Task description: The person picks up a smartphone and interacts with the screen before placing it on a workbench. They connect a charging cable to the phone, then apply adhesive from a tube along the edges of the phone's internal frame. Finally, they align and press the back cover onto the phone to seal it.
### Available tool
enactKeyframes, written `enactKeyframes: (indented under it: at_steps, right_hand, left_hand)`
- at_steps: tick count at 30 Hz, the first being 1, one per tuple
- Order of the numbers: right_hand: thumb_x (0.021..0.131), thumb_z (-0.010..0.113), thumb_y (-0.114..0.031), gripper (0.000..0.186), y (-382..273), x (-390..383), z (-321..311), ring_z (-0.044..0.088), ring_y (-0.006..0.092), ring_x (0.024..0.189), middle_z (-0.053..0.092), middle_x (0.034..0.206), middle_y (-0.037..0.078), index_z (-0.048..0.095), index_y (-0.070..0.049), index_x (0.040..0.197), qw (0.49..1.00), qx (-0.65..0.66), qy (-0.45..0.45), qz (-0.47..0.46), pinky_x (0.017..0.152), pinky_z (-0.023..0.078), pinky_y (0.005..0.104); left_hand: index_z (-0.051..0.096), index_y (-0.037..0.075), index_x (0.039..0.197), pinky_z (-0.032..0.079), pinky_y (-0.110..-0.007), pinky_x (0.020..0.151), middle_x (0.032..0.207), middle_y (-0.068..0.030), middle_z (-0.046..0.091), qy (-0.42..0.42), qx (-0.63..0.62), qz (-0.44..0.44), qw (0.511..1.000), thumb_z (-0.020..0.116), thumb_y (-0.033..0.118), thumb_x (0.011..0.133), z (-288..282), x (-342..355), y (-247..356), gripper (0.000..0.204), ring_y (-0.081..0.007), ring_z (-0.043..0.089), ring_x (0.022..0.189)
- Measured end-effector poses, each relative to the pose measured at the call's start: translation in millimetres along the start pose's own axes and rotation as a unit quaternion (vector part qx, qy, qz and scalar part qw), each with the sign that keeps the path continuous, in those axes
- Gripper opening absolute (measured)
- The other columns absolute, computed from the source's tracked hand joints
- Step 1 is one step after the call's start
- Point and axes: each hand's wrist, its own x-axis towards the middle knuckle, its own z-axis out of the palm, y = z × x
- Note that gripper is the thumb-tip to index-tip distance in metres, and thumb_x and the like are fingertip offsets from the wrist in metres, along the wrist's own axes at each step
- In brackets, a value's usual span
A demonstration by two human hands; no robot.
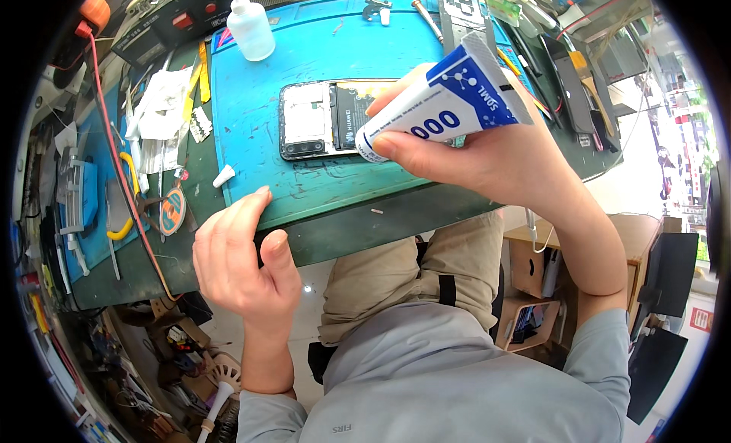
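Observation:
My right hand (495,157) grips a white-and-blue glue tube (415,116), thumb on the near side, with the crimped end up to the right. The tube's narrow end points down to the left, over an opened smartphone (308,112) with its back off and black battery showing. Whether the nozzle touches the phone is hidden. The phone lies on a blue repair mat (259,184), partly covered by the tube and hand. At the mat's near left edge, my left hand (244,264) holds nothing, its fingers apart. Close beyond it lies a small white cap (224,176).
A clear squeeze bottle (251,32) stands at the mat's far left. A screwdriver (427,20) and a black metal fixture (464,17) lie at the back. On the left are white tissue (164,100), a solder spool (173,211), yellow-handled pliers (126,215) and a red cable (114,131).

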Motion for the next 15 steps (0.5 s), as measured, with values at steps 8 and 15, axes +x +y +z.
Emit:
enactKeyframes:
  at_steps: [8,15]
  right_hand:
    - [0.087,0.079,-0.017,0.02,4.3,-5.3,-5.6,0.066,0.0052,0.077,0.072,0.085,0.001,0.074,-0.006,0.103,1.0,-0.007,0.012,-0.017,0.068,0.052,0.0217]
    - [0.086,0.08,-0.017,0.021,4.0,-10.5,-10.6,0.067,0.0058,0.079,0.073,0.087,0.001,0.075,-0.006,0.104,1.0,-0.003,0.014,0.005,0.07,0.053,0.0219]
  left_hand:
    - [0.07,-0.002,0.105,0.05,-0.037,0.08,0.094,-0.0105,0.072,-0.023,-0.002,-0.003,1.0,0.045,0.031,0.108,-3.3,1.3,4.1,0.041,-0.0271,0.065,0.088]
    - [0.07,-0.002,0.105,0.05,-0.037,0.08,0.094,-0.0108,0.073,-0.023,0.001,0.002,1.0,0.044,0.029,0.108,-3.1,1.6,4.7,0.04,-0.0269,0.065,0.089]
